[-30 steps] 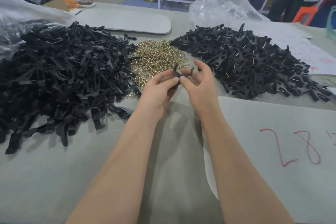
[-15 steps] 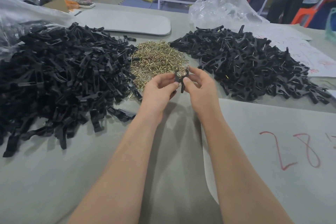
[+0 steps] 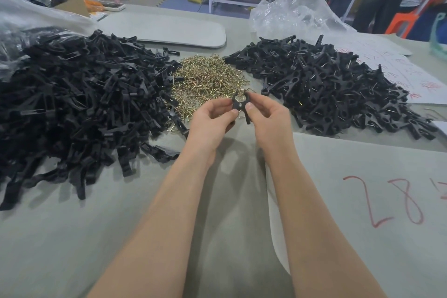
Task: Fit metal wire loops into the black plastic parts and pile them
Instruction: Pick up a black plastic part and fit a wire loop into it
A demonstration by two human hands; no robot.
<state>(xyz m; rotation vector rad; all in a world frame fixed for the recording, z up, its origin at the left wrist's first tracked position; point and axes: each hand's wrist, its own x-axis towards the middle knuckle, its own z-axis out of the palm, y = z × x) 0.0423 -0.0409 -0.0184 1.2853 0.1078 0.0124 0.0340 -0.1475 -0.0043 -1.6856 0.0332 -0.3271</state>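
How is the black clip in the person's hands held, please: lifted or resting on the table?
Lifted: the left hand and right hand pinch the black clip clear of the table.

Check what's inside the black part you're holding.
A pale glint shows at the middle of the black part, and what looks like a thin wire end pokes out beneath. The left hand and right hand cover the rest, so seating cannot be told.

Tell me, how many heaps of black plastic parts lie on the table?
2: a left heap of black plastic parts and a right heap, golden metal wire loops lying between them. Clear plastic bags may hide more.
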